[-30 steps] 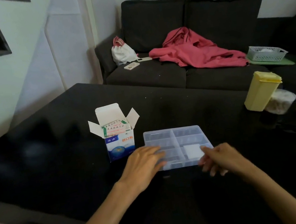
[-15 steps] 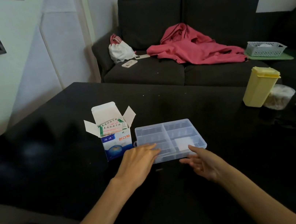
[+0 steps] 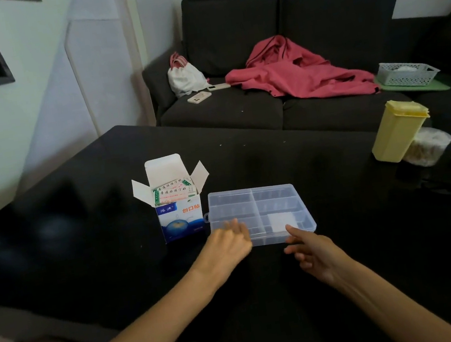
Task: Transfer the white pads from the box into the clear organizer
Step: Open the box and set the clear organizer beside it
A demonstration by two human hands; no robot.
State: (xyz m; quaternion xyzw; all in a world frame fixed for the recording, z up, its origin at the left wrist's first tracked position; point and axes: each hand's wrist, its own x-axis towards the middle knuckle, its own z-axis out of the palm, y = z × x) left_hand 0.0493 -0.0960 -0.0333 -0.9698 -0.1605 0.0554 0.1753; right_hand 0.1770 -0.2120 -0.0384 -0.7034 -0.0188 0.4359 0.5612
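Clear plastic organizer (image 3: 255, 204); printed cardboard box (image 3: 180, 221); glossy black table (image 3: 84, 250).

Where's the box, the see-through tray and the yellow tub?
box (image 3: 181, 223): head view, blue front panel.
clear organizer (image 3: 252, 200): head view, middle of the far compartments.
yellow tub (image 3: 395, 133): head view, its side wall.

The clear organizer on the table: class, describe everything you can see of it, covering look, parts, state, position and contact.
The clear organizer is a shallow rectangular tray of see-through plastic, split by thin dividers into compartments, with a small tab on its left edge. It lies flat on the black table, just right of the open box. One white pad lies in a near right compartment. The left hand rests its fingers on the near left part; the right hand hovers at the near right corner.
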